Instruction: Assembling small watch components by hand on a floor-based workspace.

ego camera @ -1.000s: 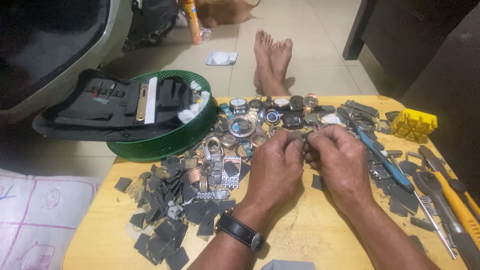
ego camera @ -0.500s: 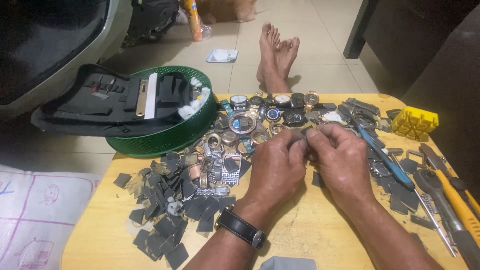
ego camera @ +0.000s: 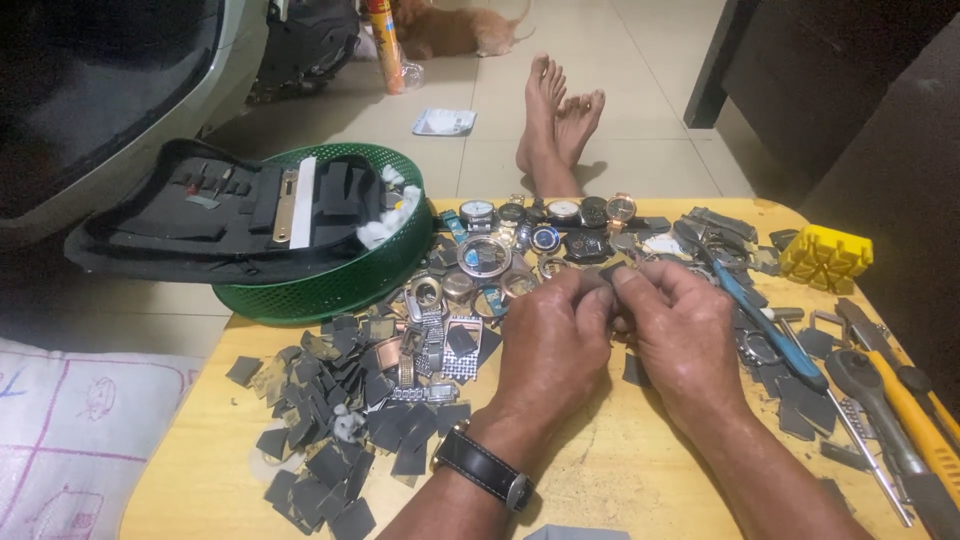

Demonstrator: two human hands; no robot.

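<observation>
Between the fingertips of both hands sits a small dark flat piece (ego camera: pixel 612 270), pinched tight just above the middle of the wooden table (ego camera: pixel 620 470). Left hand (ego camera: pixel 553 340) and right hand (ego camera: pixel 680 335) touch at the thumbs, fingers curled closed around that bit, so most of it is hidden. Left wrist has a black-strapped wristwatch (ego camera: pixel 487 468).

Just past the knuckles there's a row of watch faces (ego camera: pixel 545 215) along the far edge. Left of the hands, a big scatter of dark square chips (ego camera: pixel 330 430) spreads toward the near-left corner. A green basket (ego camera: pixel 330 285) overhangs the far-left edge with a black tool case (ego camera: pixel 220 215) lying open on it. Right side is crowded: blue-handled tool (ego camera: pixel 765 325), yellow block (ego camera: pixel 826 258), ratchet wrench (ego camera: pixel 880 400).

Only open wood is the strip near the forearms. On the floor beyond, a small white packet (ego camera: pixel 443 121) lies flat.
</observation>
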